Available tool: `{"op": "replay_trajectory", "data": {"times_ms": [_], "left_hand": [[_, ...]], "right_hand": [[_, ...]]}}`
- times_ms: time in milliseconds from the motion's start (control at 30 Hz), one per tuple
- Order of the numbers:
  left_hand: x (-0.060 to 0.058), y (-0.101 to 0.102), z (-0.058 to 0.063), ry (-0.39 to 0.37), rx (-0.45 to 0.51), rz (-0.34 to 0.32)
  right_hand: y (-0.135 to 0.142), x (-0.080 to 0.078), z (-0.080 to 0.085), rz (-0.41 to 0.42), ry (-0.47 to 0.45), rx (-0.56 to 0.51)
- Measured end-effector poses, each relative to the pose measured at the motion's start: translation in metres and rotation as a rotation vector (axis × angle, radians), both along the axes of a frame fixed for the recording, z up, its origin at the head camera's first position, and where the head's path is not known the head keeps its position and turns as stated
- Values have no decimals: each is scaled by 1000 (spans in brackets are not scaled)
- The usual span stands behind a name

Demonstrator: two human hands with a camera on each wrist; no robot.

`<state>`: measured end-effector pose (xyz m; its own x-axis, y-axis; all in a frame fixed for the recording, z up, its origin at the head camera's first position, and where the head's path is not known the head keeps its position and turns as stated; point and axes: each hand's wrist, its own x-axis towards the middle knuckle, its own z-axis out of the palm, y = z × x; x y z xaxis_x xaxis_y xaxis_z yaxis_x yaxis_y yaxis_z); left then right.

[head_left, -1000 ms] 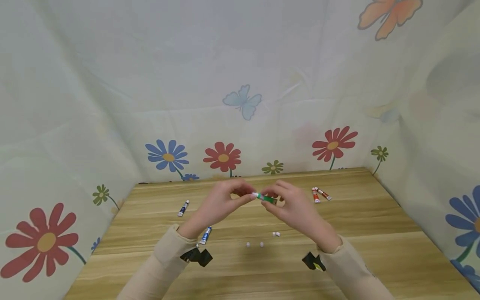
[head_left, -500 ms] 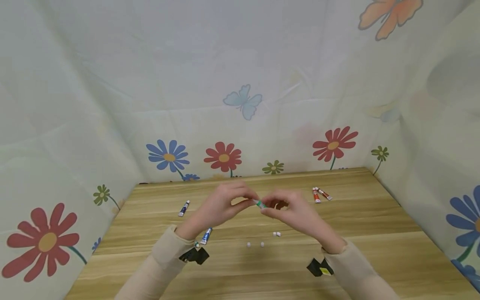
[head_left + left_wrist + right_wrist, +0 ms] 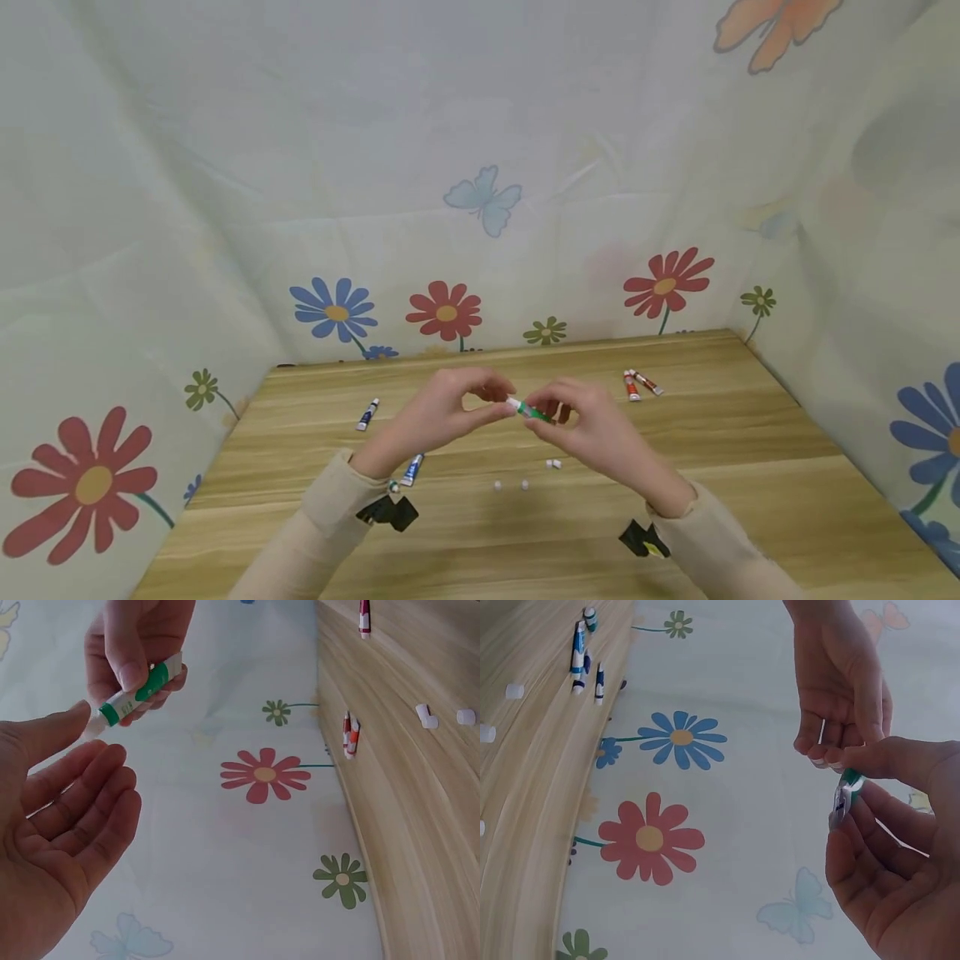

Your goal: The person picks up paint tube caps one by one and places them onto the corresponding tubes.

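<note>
Both hands meet above the table around a small paint tube (image 3: 142, 691) with a white and green body and a white cap (image 3: 513, 402). My right hand (image 3: 588, 417) holds the body between thumb and fingers, partly covering it. My left hand (image 3: 442, 417) pinches the cap with thumb and index finger; its other fingers are loosely bent in the left wrist view. The right wrist view shows the tube (image 3: 845, 799) nearly end-on, its flat end towards the right fingers.
Dark blue (image 3: 367, 414) and blue (image 3: 412, 470) paint tubes lie on the left, with a green-marked tube (image 3: 591, 619) beside them. Two red tubes (image 3: 632, 386) lie at the back right. Several small white caps (image 3: 525, 485) sit on the table (image 3: 480, 550) in front. A flowered cloth hangs behind.
The tube has turned in the fingers: mostly covered half a second ago, its green body shows again now. The right wrist has shifted slightly right; the left hand stays at the cap end.
</note>
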<state>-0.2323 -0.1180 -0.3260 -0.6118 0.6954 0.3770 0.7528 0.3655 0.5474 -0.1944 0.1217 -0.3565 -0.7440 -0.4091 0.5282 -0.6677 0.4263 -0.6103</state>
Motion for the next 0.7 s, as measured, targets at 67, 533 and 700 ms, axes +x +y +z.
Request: {"op": "replay_trajectory", "data": {"times_ms": [67, 533, 700], "left_hand": [[1, 1, 0, -14, 3, -1], [12, 3, 2, 369, -3, -250], [13, 1, 1, 288, 7, -250]], "right_hand": [[-1, 1, -1, -17, 49, 16], [6, 8, 1, 143, -210, -70], [5, 11, -1, 132, -188, -53]]}}
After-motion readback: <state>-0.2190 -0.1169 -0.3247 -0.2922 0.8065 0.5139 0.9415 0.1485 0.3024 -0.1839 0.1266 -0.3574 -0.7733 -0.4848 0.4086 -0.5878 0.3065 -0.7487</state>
